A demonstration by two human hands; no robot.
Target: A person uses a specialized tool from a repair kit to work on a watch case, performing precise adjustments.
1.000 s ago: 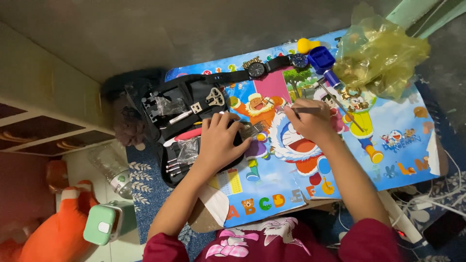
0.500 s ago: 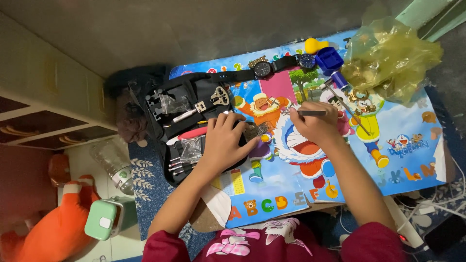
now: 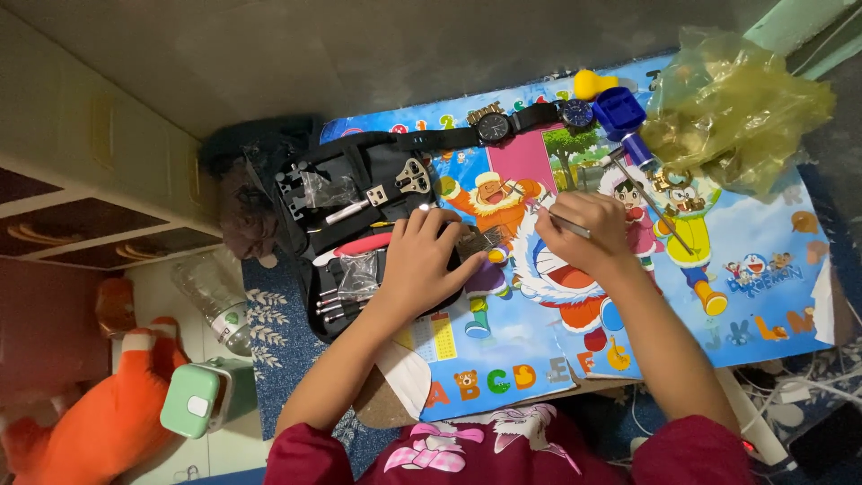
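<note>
Head view, looking straight down.

Work surface: a colourful cartoon play mat with alphabet letters along its near edge.

Left hand: laid palm down across the right edge of the open black tool case, fingers together and slightly curled. The fingertips reach toward a small metal watch band piece that lies on the mat just beyond them, partly covered. Whether the fingers press it cannot be told.

Right hand: closed in a pinch on a thin metal tool. The shaft runs out from between thumb and forefinger toward the left, its tip pointing at the watch band piece, near the left fingertips.

Tool case contents: small plastic bags, a silver case-opener wrench, a red-handled tool, a row of thin drivers.

Far edge of mat: a black wristwatch laid flat with strap stretched out, a second dark-dialled watch, a yellow ball-shaped tool, a blue holder block.

Top right: a crumpled yellow plastic bag.

Floor, left: a clear plastic bottle, a mint-green container, an orange plush toy.
</note>
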